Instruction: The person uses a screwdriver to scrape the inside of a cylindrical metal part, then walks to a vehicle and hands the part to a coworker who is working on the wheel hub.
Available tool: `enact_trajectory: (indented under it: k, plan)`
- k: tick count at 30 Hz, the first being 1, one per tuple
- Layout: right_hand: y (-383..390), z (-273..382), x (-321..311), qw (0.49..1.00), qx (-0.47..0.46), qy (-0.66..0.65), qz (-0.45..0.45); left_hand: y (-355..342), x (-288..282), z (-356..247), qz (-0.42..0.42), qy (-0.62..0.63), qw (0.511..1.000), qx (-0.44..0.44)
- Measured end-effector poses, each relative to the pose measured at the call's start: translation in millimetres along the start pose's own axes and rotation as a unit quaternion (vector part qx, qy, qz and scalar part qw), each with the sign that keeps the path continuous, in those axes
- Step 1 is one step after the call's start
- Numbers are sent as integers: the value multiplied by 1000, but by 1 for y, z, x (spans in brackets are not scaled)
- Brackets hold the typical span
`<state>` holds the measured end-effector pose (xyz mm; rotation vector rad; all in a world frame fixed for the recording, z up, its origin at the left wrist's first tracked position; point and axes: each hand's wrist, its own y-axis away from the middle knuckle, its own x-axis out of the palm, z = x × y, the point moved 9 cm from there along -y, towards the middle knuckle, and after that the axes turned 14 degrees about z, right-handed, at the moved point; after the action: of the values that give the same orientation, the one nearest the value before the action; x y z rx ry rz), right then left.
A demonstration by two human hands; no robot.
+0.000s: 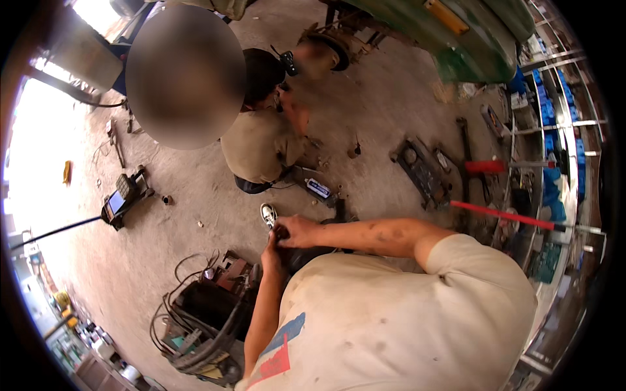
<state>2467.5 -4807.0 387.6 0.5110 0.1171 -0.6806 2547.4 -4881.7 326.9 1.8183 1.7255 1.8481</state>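
My left hand (271,250) and my right hand (297,232) meet in front of my body. Their fingers are closed around a small dark thing that they mostly hide, so its kind cannot be made out. Just beyond them a shoe (268,214) shows on the floor. Left of my left forearm stands an open dark toolbox (208,303) with black cables and metal pieces in it.
Ahead, a person (257,146) crouches near a box-shaped device (318,189). A dark metal frame (420,173) lies to the right, near a red-handled tool (486,167) and a red rod (505,214). Shelves with blue bins (554,189) line the right; a screened device (119,201) stands left.
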Motion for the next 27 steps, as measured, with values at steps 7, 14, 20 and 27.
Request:
enact_trajectory:
  k: [7, 14, 20, 27]
  plan:
    - [-6, -35, -39, 966, 140, -28, -215, -70, -2, -24, 49, -45, 985, -158]
    - [-26, -142, -16, 839, 166, -443, -269, -115, 10, -73, 51, -420, 881, -212]
    - [-38, -259, -37, 593, 105, -696, -391, -174, -52, -55, 57, -572, 800, -172]
    - [-78, -423, -155, 564, 39, -675, -474, -219, -72, 14, 71, -734, 673, -56]
